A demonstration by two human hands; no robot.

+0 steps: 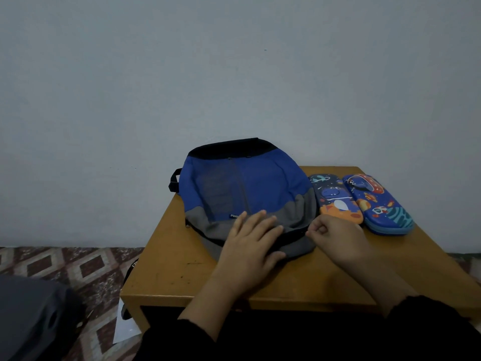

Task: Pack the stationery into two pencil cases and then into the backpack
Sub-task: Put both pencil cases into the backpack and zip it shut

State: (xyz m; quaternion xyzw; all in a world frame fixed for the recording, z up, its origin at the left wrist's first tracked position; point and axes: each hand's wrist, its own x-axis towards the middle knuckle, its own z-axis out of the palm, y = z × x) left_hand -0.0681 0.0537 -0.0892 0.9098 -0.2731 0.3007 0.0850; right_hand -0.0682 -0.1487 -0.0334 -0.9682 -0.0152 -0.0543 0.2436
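Observation:
A blue, grey and black backpack (pixel 242 186) lies flat on a small wooden table (pixel 299 277). My left hand (pixel 252 238) rests flat on its grey lower part with the fingers spread. My right hand (pixel 335 238) is at the backpack's right edge, thumb and fingers curled and pinching at the zipper line; the zipper pull itself is too small to make out. Two closed pencil cases lie side by side to the right: one with a dinosaur print (pixel 335 199), one with a space print (pixel 380 204). No loose stationery shows.
The table stands against a plain grey wall (pixel 234 74). A patterned tile floor (pixel 78 267) lies to the left, with a dark object (pixel 31 319) at the lower left and a sheet of paper (pixel 125 327) under the table's corner.

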